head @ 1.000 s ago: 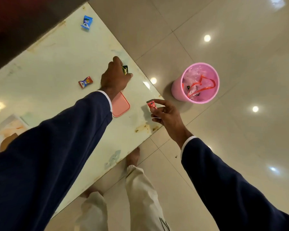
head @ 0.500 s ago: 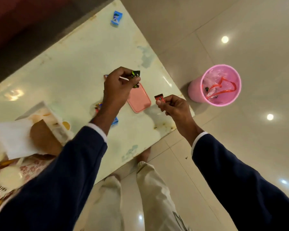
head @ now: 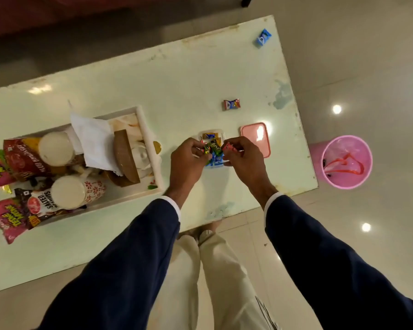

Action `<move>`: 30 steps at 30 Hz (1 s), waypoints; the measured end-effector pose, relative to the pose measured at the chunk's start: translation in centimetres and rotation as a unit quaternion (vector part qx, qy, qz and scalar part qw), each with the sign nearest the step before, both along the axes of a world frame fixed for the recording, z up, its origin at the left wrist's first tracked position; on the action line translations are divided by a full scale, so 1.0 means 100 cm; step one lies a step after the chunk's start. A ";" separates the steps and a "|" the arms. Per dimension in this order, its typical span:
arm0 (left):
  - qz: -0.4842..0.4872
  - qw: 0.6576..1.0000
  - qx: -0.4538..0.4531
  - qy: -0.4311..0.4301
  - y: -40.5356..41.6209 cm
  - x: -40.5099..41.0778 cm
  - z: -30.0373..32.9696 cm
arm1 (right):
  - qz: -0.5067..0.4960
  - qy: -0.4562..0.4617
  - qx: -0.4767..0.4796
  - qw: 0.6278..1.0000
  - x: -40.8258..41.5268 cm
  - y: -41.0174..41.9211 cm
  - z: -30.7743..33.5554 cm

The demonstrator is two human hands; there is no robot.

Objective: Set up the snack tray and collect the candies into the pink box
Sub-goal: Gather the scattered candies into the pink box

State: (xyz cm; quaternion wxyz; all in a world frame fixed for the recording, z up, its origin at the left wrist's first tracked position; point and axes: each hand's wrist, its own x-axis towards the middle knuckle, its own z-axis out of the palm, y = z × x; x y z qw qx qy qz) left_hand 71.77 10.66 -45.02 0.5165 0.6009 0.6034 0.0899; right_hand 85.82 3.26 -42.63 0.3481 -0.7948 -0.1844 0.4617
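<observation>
A small open box [head: 221,132] with several wrapped candies in it sits on the pale table [head: 177,86]. Its pink lid [head: 255,139] lies just to its right. My left hand [head: 188,158] pinches a green and black candy [head: 208,147] over the box. My right hand [head: 244,156] pinches a red candy [head: 228,147] right beside it. Two loose candies lie farther off on the table: a red and blue one [head: 231,104] and a blue one [head: 262,38] near the far corner.
A white tray [head: 150,148] at the left holds paper cups, a napkin, a wooden holder and snack packets, with pink packets [head: 7,217] hanging over its left end. A pink bin [head: 343,163] stands on the tiled floor to the right of the table.
Both hands have come together over the candy box, each keeping its candy. The view has swung left, bringing the tray and the box fully into sight.
</observation>
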 end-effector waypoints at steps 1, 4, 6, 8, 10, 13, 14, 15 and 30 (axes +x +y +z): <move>-0.012 1.000 0.007 0.004 0.000 0.000 0.001 | 0.013 -0.022 -0.003 1.000 -0.004 0.003 0.002; -0.043 0.999 0.025 0.018 0.001 -0.005 0.006 | 0.103 -0.114 -0.013 0.988 -0.009 0.005 0.008; -0.059 0.997 0.036 0.016 0.004 -0.013 0.008 | 0.115 -0.141 -0.004 0.983 -0.011 -0.001 0.012; -0.077 0.996 0.050 0.017 0.005 -0.020 0.009 | 0.083 -0.147 0.000 0.986 -0.009 -0.009 0.015; -0.086 0.995 0.053 0.015 0.007 -0.026 0.010 | 0.050 -0.135 -0.006 0.990 -0.003 -0.015 0.018; -0.089 0.994 0.059 0.010 0.012 -0.023 0.011 | 0.034 -0.123 -0.015 0.992 0.013 -0.013 0.017; -0.088 0.994 0.063 0.008 0.015 -0.019 0.011 | 0.039 -0.118 -0.015 0.992 0.021 -0.009 0.016; -0.088 0.994 0.067 0.006 0.018 -0.014 0.011 | 0.048 -0.107 -0.013 0.993 0.029 -0.004 0.015; -0.296 0.922 0.140 0.206 0.088 0.137 -0.013 | 0.212 -0.222 0.025 0.952 0.221 0.112 -0.022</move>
